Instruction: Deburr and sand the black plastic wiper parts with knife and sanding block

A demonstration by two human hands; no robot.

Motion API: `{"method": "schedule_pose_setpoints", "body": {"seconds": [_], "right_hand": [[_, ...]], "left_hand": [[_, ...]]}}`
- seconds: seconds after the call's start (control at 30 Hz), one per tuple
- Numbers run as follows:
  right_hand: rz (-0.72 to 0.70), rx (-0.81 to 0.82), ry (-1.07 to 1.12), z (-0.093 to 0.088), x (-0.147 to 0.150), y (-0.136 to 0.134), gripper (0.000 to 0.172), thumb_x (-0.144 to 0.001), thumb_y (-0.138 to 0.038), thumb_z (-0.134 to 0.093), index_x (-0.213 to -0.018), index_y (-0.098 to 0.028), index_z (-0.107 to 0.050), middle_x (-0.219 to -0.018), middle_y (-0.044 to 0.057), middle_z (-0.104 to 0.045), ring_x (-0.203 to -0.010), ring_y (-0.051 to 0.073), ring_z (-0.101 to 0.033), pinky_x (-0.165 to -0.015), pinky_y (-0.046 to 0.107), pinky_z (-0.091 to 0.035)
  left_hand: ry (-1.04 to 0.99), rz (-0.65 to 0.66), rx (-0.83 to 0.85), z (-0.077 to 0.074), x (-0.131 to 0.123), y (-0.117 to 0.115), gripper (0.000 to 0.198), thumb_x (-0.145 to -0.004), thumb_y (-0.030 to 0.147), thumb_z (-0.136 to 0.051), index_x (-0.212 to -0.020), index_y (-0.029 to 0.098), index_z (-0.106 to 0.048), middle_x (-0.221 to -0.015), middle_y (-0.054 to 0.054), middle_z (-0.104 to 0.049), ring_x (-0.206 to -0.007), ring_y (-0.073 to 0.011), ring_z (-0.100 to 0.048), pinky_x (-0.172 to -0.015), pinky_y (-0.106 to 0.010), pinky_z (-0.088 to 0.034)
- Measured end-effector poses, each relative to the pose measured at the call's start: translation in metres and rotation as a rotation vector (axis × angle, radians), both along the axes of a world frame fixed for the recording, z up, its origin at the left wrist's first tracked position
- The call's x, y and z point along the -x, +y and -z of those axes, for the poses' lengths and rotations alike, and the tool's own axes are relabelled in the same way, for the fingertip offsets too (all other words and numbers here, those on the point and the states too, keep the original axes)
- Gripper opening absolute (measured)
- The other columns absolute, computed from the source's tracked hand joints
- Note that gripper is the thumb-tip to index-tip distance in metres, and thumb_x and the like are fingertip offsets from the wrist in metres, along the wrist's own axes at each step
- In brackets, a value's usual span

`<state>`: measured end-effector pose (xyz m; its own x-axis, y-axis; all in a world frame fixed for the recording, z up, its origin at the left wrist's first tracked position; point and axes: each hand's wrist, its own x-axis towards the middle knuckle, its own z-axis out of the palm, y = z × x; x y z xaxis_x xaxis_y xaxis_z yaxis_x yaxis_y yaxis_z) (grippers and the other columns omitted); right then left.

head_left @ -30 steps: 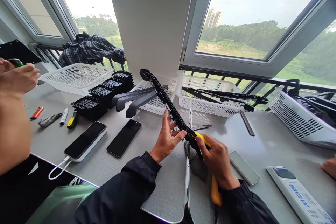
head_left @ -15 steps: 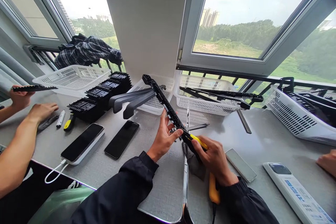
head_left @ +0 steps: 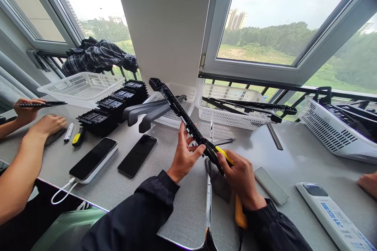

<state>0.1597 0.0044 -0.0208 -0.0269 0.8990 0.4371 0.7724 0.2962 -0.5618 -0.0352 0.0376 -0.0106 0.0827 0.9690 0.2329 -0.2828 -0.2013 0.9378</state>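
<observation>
My left hand (head_left: pixel 185 156) pinches the middle of a long black ribbed plastic strip (head_left: pixel 176 110) that slants up and away to the left. My right hand (head_left: pixel 241 176) is closed around a yellow-handled knife (head_left: pixel 224 155), its tip against the strip's near end. A grey cloth (head_left: pixel 219 182) lies under my right hand, and a second orange-yellow tool (head_left: pixel 240 213) lies by my right wrist.
Two phones (head_left: pixel 137 155) (head_left: pixel 94 159) lie at left, one on a white cable. Stacked black parts (head_left: pixel 113 104), white baskets (head_left: pixel 81 86) (head_left: pixel 232 115) (head_left: pixel 335 133) and two grey handles (head_left: pixel 153 111) stand behind. A co-worker's hands (head_left: pixel 48 125) work at far left; a remote (head_left: pixel 332 215) and another hand (head_left: pixel 368 182) are at right.
The strip's far end has tipped up and left a little in my hands. The co-worker at left lowered both hands to the table and now holds a black part.
</observation>
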Motion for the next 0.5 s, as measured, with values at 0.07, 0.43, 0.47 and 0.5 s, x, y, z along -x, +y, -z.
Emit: {"method": "schedule_pose_setpoints", "body": {"seconds": [0.07, 0.43, 0.47, 0.5], "right_hand": [[-0.001, -0.008, 0.001, 0.0009, -0.0003, -0.0001, 0.048, -0.108, -0.056, -0.048, -0.096, -0.021, -0.078, -0.076, 0.004, -0.075, -0.064, 0.018, -0.064, -0.063, 0.027, -0.043], [-0.13, -0.059, 0.066, -0.0038, -0.0065, -0.0002, 0.03, -0.106, -0.043, -0.056, -0.102, -0.021, -0.076, -0.085, 0.002, -0.078, -0.07, 0.017, -0.07, -0.068, 0.025, -0.049], [-0.109, -0.069, 0.069, -0.0042, -0.008, 0.0005, 0.029, -0.106, -0.043, -0.057, -0.102, -0.021, -0.075, -0.083, 0.002, -0.077, -0.069, 0.016, -0.069, -0.067, 0.025, -0.048], [-0.099, -0.072, 0.071, -0.0046, -0.0093, 0.0011, 0.028, -0.105, -0.043, -0.057, -0.102, -0.022, -0.075, -0.081, 0.001, -0.076, -0.066, 0.015, -0.068, -0.066, 0.025, -0.048]], "left_hand": [[0.006, -0.004, -0.003, 0.0008, 0.0001, -0.0002, 0.105, -0.092, 0.025, -0.077, -0.168, 0.047, -0.009, -0.17, -0.012, -0.037, -0.119, -0.0218, -0.067, -0.095, -0.037, -0.063], [0.07, 0.043, -0.006, -0.0026, 0.0043, 0.001, 0.1, -0.088, 0.014, -0.065, -0.17, 0.04, -0.012, -0.164, -0.013, -0.046, -0.115, -0.022, -0.069, -0.097, -0.04, -0.059], [0.066, 0.05, -0.002, -0.0034, 0.0052, 0.0014, 0.1, -0.087, 0.014, -0.064, -0.17, 0.038, -0.013, -0.164, -0.014, -0.047, -0.117, -0.0226, -0.069, -0.098, -0.04, -0.058], [0.063, 0.055, 0.0, -0.0043, 0.0061, 0.0017, 0.1, -0.087, 0.014, -0.064, -0.17, 0.036, -0.014, -0.163, -0.014, -0.049, -0.119, -0.0234, -0.068, -0.098, -0.04, -0.057]]}}
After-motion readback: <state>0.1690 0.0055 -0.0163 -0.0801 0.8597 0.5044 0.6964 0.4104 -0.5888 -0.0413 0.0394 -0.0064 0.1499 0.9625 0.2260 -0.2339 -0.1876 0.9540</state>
